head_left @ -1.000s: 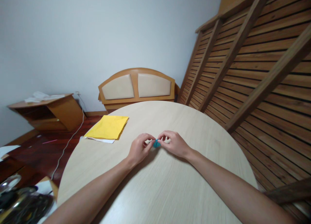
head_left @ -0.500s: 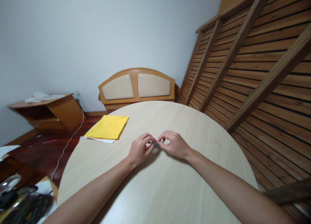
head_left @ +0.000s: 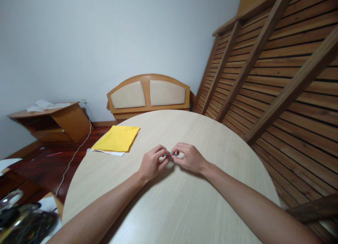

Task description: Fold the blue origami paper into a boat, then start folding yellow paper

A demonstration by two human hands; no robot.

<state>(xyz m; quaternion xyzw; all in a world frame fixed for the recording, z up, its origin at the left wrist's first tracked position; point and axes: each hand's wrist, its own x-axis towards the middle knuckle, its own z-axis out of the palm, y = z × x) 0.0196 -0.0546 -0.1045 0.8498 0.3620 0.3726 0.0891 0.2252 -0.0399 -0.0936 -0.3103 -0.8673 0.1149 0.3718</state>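
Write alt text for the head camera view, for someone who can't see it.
Both bare hands, left hand and right hand, pinch a tiny folded blue paper piece between their fingertips above a round pale wooden table. A yellow paper sheet lies at the table's far left edge.

No legible text, label, brand, number or sign is shown on the yellow paper (head_left: 116,139), the round table (head_left: 185,208), the headboard (head_left: 148,93) or the slatted wooden frame (head_left: 277,71).

One head-worn camera looks forward and down across the round table (head_left: 185,201), near it.
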